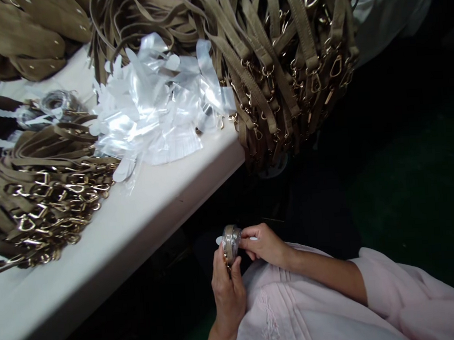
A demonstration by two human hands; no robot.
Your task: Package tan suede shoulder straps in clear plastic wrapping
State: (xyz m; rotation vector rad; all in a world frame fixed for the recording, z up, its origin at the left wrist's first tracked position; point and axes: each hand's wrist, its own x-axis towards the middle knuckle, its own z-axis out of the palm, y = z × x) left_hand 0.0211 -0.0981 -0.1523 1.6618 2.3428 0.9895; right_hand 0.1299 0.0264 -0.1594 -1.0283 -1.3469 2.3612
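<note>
Low in the head view, over my lap and a pink garment, both hands meet on one small piece. My left hand (227, 288) grips a gold metal clasp wrapped in clear plastic film (231, 241), thumb and fingers closed around it. My right hand (264, 245) pinches the film's edge at the clasp's right side, where a small white tab shows. The strap below the clasp is hidden behind my left hand.
A white table (112, 249) runs across the left. On it lie a bundle of olive straps with gold clasps (47, 191), a heap of clear plastic sleeves (157, 107) and olive bag panels (22, 33). Another mass of straps (277, 59) hangs over the table's far edge. The floor is dark.
</note>
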